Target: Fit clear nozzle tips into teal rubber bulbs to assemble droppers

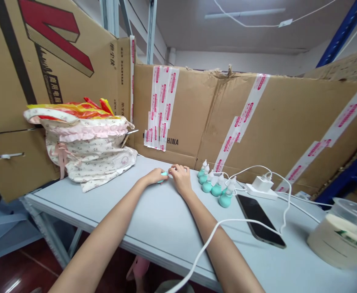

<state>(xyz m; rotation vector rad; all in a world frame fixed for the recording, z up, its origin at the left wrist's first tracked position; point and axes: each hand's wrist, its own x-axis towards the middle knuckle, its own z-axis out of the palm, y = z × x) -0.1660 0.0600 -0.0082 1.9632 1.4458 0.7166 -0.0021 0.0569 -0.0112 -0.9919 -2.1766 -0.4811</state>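
Observation:
My left hand (154,176) is closed round a teal bulb aspirator (164,174), mostly hidden by the fingers. It is held low over the grey tabletop (154,207). My right hand (180,177) is close beside it, fingers bent at the aspirator's tip end. What those fingertips grip is too small to make out. To the right of my hands, several more teal bulb aspirators (225,199) with clear pointed tips stand upright in a loose group.
A black phone (259,219) and a white power strip with a charger (262,185) lie right of the aspirators. One white cable (227,221) crosses over my right forearm. A plastic tub (338,238) stands far right, a floral bag (89,150) left. Cardboard (184,110) walls the back.

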